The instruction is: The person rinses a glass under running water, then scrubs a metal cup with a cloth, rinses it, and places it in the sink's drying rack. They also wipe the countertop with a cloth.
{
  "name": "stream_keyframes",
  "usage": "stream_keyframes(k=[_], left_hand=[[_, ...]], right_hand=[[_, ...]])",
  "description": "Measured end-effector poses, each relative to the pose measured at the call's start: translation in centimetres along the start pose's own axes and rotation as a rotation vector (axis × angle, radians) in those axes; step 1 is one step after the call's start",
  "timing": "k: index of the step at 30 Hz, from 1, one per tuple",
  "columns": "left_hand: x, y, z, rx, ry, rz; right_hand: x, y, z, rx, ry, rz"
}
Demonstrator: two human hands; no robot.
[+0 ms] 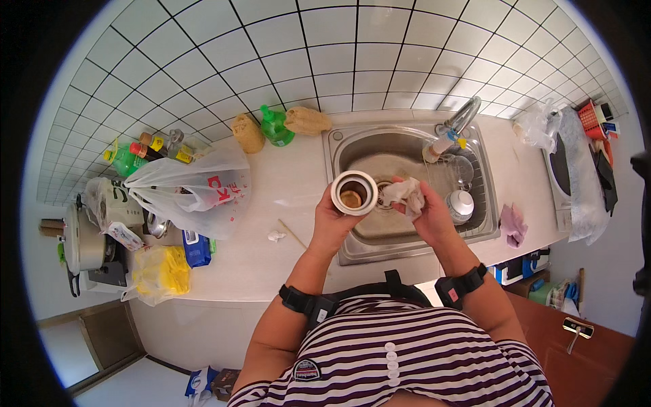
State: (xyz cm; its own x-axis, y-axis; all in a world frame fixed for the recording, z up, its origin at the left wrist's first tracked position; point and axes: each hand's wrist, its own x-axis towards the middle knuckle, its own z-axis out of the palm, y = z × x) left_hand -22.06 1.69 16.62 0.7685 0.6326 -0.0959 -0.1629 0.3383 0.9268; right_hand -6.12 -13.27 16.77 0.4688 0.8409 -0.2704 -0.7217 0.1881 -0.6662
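My left hand [331,219] grips a round, white-rimmed cup or flask [354,193] whose open mouth faces the camera; its inside is dark with a brownish bottom. In my right hand [432,213] is a crumpled whitish wet tissue or cloth [404,196], held just right of the cup and apart from it. Both hands are over the stainless steel sink [376,236]. A white bowl [460,204] and a clear glass lid or dish [462,170] rest in the wire rack at the sink's right side.
A faucet [460,114] rises at the sink's back right. Left on the counter are a thin stick [291,234], a crumpled white scrap [276,235], loofahs [247,133], a green bottle [276,127] and a plastic bag [203,188]. A pink cloth [513,226] lies right of the sink.
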Motion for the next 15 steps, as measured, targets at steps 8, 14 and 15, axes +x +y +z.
stream_keyframes(k=[8,14,15], left_hand=[[-0.1,1.7,1.4,0.065,-0.126,0.137],[-0.6,1.5,0.1,0.088,-0.071,0.119],[-0.7,1.5,-0.1,0.089,-0.058,0.135]], right_hand=[[-0.6,3.2,-3.9,-0.173,0.213,0.209],[2.5,10.7,-2.8,-0.383,0.101,0.352],[3.4,12.3,-2.6,-0.472,0.072,0.363]])
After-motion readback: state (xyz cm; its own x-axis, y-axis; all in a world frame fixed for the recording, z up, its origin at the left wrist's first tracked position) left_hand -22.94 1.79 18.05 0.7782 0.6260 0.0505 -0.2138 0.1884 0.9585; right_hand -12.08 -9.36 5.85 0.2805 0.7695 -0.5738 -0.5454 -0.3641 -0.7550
